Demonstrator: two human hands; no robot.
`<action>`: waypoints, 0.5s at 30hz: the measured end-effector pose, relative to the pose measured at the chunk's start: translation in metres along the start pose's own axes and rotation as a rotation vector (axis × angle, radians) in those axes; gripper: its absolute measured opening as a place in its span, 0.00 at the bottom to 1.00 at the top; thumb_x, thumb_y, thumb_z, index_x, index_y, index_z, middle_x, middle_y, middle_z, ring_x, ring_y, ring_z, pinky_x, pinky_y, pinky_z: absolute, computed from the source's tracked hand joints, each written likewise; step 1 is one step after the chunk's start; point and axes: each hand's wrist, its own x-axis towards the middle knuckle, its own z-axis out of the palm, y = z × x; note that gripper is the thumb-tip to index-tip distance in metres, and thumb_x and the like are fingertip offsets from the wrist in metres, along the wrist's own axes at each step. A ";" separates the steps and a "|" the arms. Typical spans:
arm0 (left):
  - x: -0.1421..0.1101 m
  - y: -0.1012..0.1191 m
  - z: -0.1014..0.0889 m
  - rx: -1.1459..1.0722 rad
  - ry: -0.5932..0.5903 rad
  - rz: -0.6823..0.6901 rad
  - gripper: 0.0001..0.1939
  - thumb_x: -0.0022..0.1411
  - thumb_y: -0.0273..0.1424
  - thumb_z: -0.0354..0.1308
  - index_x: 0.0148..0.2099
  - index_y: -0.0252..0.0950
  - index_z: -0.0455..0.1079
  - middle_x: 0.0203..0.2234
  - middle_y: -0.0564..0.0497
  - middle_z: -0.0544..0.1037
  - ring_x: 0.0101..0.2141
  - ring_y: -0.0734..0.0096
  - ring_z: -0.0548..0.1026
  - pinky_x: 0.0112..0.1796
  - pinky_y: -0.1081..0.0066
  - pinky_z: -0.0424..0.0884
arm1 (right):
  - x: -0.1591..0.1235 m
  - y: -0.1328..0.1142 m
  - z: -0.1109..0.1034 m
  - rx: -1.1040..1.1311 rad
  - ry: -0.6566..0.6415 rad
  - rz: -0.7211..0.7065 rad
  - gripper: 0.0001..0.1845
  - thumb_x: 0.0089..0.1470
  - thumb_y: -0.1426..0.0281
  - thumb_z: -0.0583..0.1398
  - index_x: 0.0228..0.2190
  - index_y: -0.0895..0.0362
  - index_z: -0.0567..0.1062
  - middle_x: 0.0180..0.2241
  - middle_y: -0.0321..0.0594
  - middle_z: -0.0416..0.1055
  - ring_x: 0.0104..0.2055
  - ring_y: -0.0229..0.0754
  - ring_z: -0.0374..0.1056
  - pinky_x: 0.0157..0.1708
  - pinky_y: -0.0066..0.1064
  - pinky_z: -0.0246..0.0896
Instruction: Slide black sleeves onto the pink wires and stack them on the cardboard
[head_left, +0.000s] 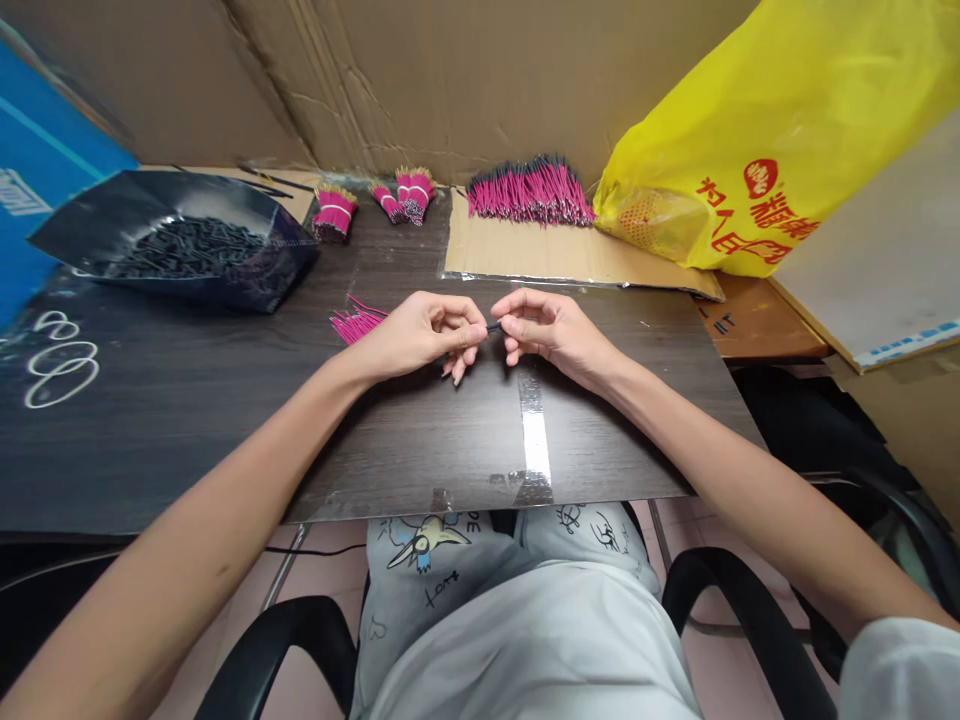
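Observation:
Above the middle of the dark table, my left hand and my right hand are almost fingertip to fingertip. Between them shows a small black tube-like piece, with thumb and index finger of each hand closed on an end of it. Whether a wire sits inside it is hidden by the fingers. Loose pink wires lie on the table beside and partly behind my left hand. Farther back, a wide row of pink wires with black ends rests on a flat cardboard sheet.
An open black bag of small black pieces stands at left, near white rubber bands. Banded pink wire bundles stand at the back. A yellow plastic bag is at back right. Clear tape crosses the table's front.

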 end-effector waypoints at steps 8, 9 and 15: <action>-0.014 -0.001 -0.049 0.410 0.374 0.064 0.16 0.64 0.45 0.62 0.38 0.37 0.75 0.32 0.50 0.82 0.33 0.75 0.77 0.39 0.74 0.71 | -0.002 -0.003 0.001 0.036 0.048 -0.004 0.19 0.48 0.67 0.76 0.40 0.59 0.80 0.35 0.37 0.73 0.34 0.35 0.72 0.39 0.32 0.76; -0.017 -0.004 -0.057 0.510 0.400 0.053 0.15 0.64 0.45 0.62 0.38 0.37 0.77 0.34 0.50 0.82 0.36 0.73 0.77 0.41 0.73 0.70 | -0.002 -0.003 0.001 0.039 0.043 -0.004 0.19 0.48 0.67 0.76 0.40 0.59 0.80 0.35 0.37 0.73 0.33 0.35 0.72 0.39 0.32 0.76; -0.025 -0.014 -0.084 0.876 0.316 -0.041 0.19 0.64 0.49 0.57 0.39 0.39 0.79 0.40 0.49 0.81 0.40 0.69 0.74 0.47 0.69 0.66 | -0.001 0.001 0.000 0.023 0.024 0.025 0.19 0.48 0.68 0.75 0.41 0.60 0.80 0.35 0.38 0.73 0.34 0.35 0.71 0.38 0.33 0.76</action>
